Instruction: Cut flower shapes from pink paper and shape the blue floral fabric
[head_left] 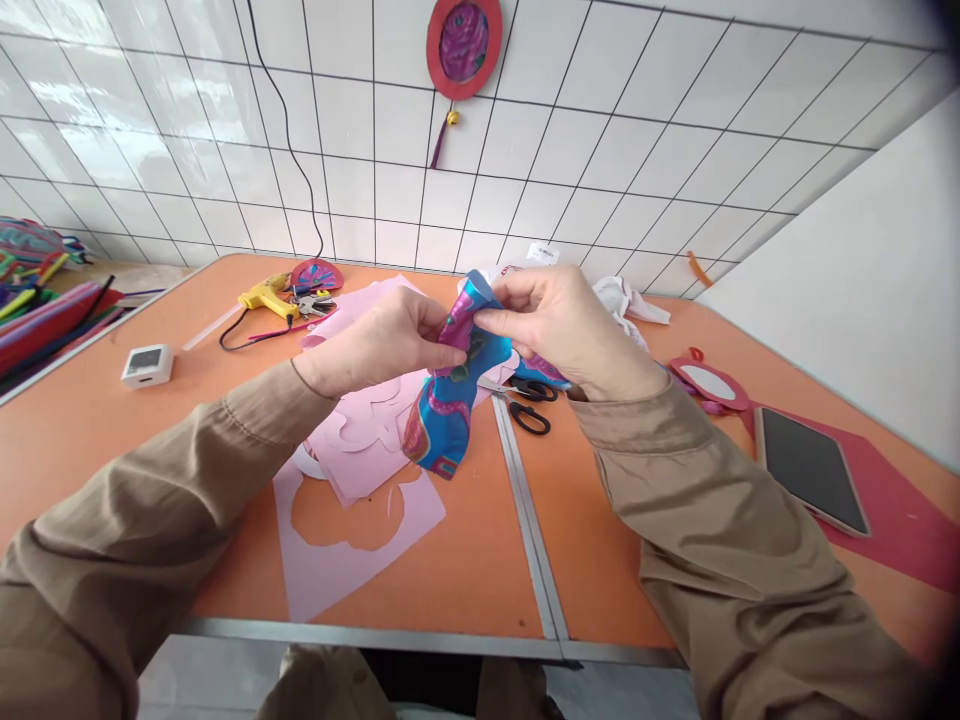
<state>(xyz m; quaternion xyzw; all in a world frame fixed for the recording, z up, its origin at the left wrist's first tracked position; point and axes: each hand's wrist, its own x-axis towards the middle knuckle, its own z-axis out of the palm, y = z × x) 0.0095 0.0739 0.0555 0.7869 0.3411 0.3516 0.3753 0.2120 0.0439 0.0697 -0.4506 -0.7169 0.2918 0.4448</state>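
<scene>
Both hands hold a strip of shiny blue and magenta patterned fabric above the orange table. My left hand pinches it at the gathered middle, fingers closed. My right hand grips the upper end, fingers closed over the cloth. The lower end of the fabric hangs down toward the pink paper. Black-handled scissors lie on the table just below my right hand.
Pink paper sheets with cut-out shapes lie under the hands. A yellow glue gun, a white timer, a tablet on red paper, a small red-framed mirror and white cloth surround them. A red oval ornament hangs on the tiled wall.
</scene>
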